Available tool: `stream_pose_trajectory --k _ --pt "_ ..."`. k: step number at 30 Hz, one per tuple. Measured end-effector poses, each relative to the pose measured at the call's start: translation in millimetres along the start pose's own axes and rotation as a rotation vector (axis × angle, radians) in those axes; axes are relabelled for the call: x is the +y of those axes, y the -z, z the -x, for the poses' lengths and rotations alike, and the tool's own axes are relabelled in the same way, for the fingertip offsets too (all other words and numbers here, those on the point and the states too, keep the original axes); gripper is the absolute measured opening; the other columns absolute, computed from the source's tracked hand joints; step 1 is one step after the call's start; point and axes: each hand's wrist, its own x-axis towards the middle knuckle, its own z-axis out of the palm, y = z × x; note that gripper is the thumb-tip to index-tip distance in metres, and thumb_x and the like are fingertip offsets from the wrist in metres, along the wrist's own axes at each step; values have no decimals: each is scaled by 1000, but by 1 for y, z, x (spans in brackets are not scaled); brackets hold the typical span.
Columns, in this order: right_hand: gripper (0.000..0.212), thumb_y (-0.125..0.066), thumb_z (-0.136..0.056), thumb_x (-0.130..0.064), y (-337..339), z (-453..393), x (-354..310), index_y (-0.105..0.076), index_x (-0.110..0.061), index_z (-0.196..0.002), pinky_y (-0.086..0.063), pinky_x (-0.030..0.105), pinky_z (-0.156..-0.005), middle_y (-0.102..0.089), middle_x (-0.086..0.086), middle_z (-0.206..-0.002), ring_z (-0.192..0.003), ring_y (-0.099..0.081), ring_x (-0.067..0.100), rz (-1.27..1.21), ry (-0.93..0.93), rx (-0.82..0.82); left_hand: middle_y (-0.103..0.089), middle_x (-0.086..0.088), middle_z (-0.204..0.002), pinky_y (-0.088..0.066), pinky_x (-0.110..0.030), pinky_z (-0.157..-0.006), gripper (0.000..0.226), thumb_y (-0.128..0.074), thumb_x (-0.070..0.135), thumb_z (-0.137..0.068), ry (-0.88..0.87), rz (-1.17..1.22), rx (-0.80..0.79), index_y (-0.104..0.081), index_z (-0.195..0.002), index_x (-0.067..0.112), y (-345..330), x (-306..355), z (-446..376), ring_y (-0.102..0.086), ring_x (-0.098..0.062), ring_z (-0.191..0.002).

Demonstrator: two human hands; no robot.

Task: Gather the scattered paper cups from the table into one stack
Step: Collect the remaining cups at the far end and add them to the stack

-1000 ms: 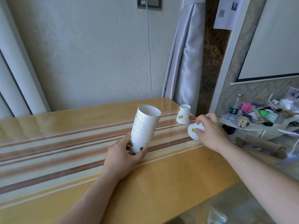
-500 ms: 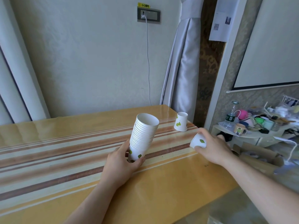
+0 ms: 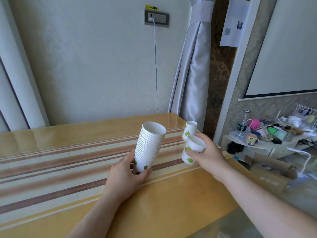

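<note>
From the head view, the stack of paper cups (image 3: 151,146) is held at its base by the left hand (image 3: 126,176), fingers and thumb curled around the bottom cup. The stack is tilted with its open mouth up and leaning toward the right, seemingly so that another cup can be dropped in without the stack being put down. It is raised just above the striped table (image 3: 51,165), near the right end.

A single cup (image 3: 193,150) is gripped by the right hand (image 3: 208,157), thumb and fingers wrapped around its wall, mouth upward. It is held just beside the stack and lower than the stack's rim, so a lift and a sideways move are judged to be needed before it can be nested.

One more cup (image 3: 190,130) is left upside down on the table's far right corner, behind the right hand; it is not yet gathered.
</note>
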Motion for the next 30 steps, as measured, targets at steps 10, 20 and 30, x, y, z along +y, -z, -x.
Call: stream_pose_trajectory --k 10,20,30 --pt "46 -85 -88 -16 -38 3 -119 -69 -22 -130 -61 47 -97 -80 3 -112 -104 -77 23 -702 178 -143 -75 23 -90 -56 -25 -73 56 -82 62 -78 -35 -21 2 -63 -130 48 1 2 0 -68 1 -85" --pt "79 -93 -79 -9 -53 10 -92 -59 -27 -147 -60 33 -88 -76 -5 -123 -110 -74 13 -508 173 -201 -74 20 -96 -60 -31 -78 69 -82 63 -78 -53 -40 -21 -59 -142 50 1 4 -1 -69 -4 -87" --pt "57 -71 -79 -49 -32 -76 -38 -66 -46 -135 -49 40 -101 -60 -10 -131 -125 -61 19 -173 92 88 -73 24 -91 -56 -22 -71 57 -84 62 -78 -13 -25 -3 -66 -130 48 -2 -1 -3 -67 1 -90"
